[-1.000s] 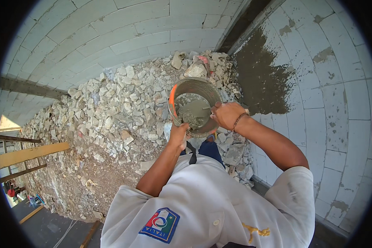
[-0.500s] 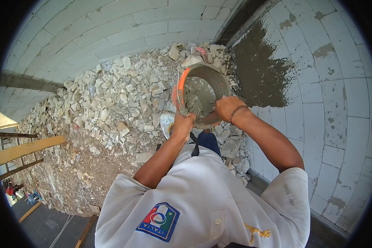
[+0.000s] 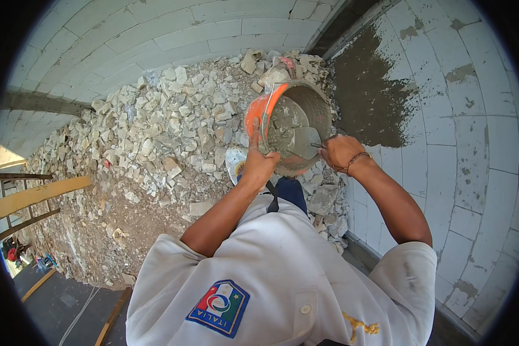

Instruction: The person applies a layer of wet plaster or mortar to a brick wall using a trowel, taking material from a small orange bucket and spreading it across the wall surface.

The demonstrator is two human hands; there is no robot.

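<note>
An orange bucket (image 3: 262, 108) with grey-smeared walls is tilted in front of me. Wet grey mortar (image 3: 285, 120) lies inside it. My left hand (image 3: 262, 161) is closed on the bucket's near left rim, fingers along its outer wall. In my right hand (image 3: 341, 152) is a trowel (image 3: 305, 142), gripped by its handle at the bucket's right rim. The trowel's blade, coated in mortar, is inside the bucket over the mix.
Broken rubble (image 3: 179, 127) spreads left and ahead. A block wall (image 3: 444, 173) on the right bears a dark wet mortar patch (image 3: 370, 92); another block wall (image 3: 213, 29) stands ahead. A yellowish plank (image 3: 40, 194) juts in at left.
The trowel blade has come up out of the mortar into sight, and my right hand has shifted slightly right. The bucket sits a little farther right in view, tilted differently.
</note>
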